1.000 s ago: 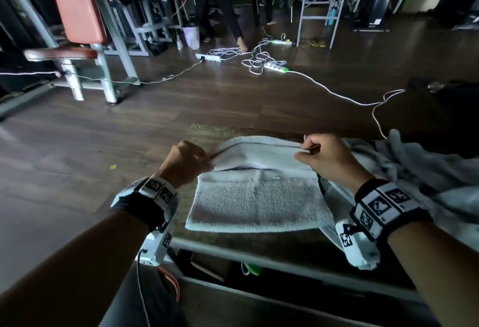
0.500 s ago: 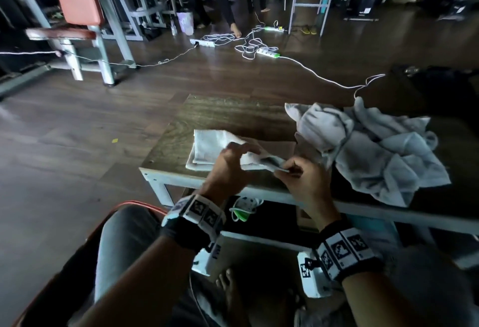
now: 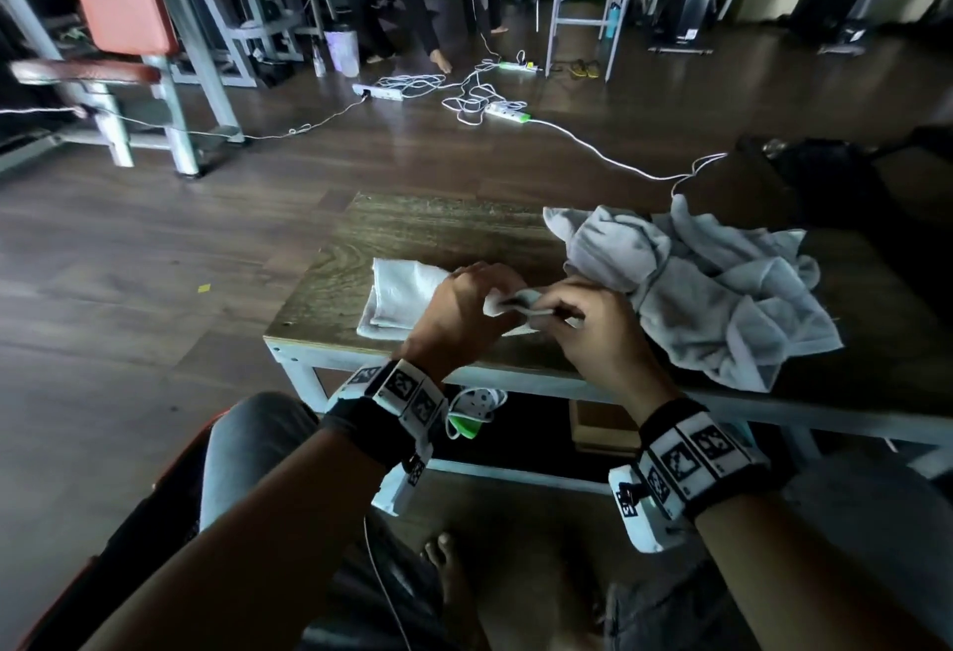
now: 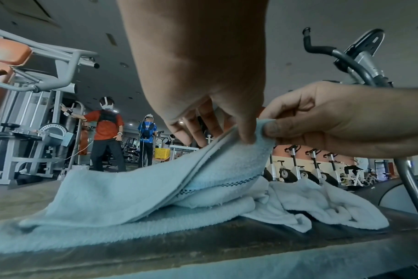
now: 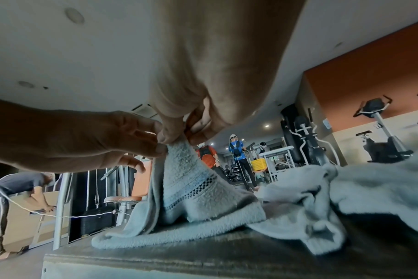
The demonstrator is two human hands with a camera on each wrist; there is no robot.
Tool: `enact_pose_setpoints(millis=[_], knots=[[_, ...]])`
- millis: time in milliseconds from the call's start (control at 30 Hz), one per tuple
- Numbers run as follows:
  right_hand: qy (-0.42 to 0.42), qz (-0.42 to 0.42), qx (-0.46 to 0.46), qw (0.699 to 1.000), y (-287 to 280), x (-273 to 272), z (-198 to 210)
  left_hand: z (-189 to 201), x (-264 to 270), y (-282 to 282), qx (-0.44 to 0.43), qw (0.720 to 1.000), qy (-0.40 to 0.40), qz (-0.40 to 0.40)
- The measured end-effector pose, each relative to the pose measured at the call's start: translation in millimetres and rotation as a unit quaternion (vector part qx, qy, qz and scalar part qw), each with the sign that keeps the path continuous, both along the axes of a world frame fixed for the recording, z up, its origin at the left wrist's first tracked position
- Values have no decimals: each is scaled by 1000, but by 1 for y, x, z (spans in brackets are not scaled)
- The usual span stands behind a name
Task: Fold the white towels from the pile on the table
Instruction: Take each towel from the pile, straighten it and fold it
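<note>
Pinching one gathered edge of the white towel [image 3: 399,297] between them, the left hand [image 3: 456,312] and right hand [image 3: 593,328] are meeting above the near part of the counter [image 3: 428,224]; each grip is grasping the cloth, thumb against fingertips, as both wrist views show at close range. The towel is lying partly folded on the counter's left half, its flat portion spreading to the left of the left hand and its lifted edge rising into the two grips, a dark checked band running across the raised fold. One second ago the hands were well apart, each holding a far corner of the towel spread flat before the person; half a second ago they had already come together over the near edge with the towel doubled. Now they are holding nearly the same pose as half a second ago, the gathered edge standing a little higher between the fingers. The pile of towels [image 3: 711,289] is sitting crumpled on the counter's right half, just beside the right hand, unchanged in shape since half a second ago. White cables [image 3: 479,103] are lying on the floor [image 3: 154,263] beyond the counter.
</note>
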State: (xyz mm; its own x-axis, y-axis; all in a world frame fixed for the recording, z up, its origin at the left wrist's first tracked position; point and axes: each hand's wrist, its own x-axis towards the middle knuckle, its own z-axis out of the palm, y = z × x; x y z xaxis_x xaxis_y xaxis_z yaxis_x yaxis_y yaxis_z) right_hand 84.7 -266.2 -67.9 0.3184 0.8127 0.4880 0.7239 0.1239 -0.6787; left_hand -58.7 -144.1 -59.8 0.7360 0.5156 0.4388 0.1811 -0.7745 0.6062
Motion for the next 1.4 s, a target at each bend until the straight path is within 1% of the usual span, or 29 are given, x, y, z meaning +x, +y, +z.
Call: enact_pose_setpoints(millis=[133,233,333,467,600,700,833,900,967,1000,1133,1233,1300,1400], knots=[[-9,3,4,1000,5,7,21,16,-3,-1,-20,999,-27,-14],[17,14,-2,1000,12,13,36,27,1,4,-31,999,-32,-17],[34,15,-9,999,24,20,46,37,12,13,-24,999,-29,-14],[45,23,-28,998,47,34,56,43,30,34,-32,999,-41,2],[26,47,-61,997,68,51,63,41,48,65,-67,998,-13,20],[36,39,-72,996,81,62,55,37,58,81,-81,997,8,14],[49,31,-48,997,92,65,27,23,66,94,-126,990,56,-11],[70,28,-30,997,94,69,14,15,67,95,-142,988,50,-25],[82,23,-32,996,98,72,7,12,69,93,-140,989,39,-35],[92,13,-37,995,101,74,6,14,71,94,-138,989,38,-35],[178,-19,-27,983,107,81,11,30,71,101,-156,988,11,-12],[197,-20,-29,980,104,80,13,33,63,104,-167,986,10,-9],[216,-6,-29,976,101,76,13,29,60,103,-179,984,9,-13],[212,8,-37,977,99,72,12,27,61,98,-179,983,17,-30]])
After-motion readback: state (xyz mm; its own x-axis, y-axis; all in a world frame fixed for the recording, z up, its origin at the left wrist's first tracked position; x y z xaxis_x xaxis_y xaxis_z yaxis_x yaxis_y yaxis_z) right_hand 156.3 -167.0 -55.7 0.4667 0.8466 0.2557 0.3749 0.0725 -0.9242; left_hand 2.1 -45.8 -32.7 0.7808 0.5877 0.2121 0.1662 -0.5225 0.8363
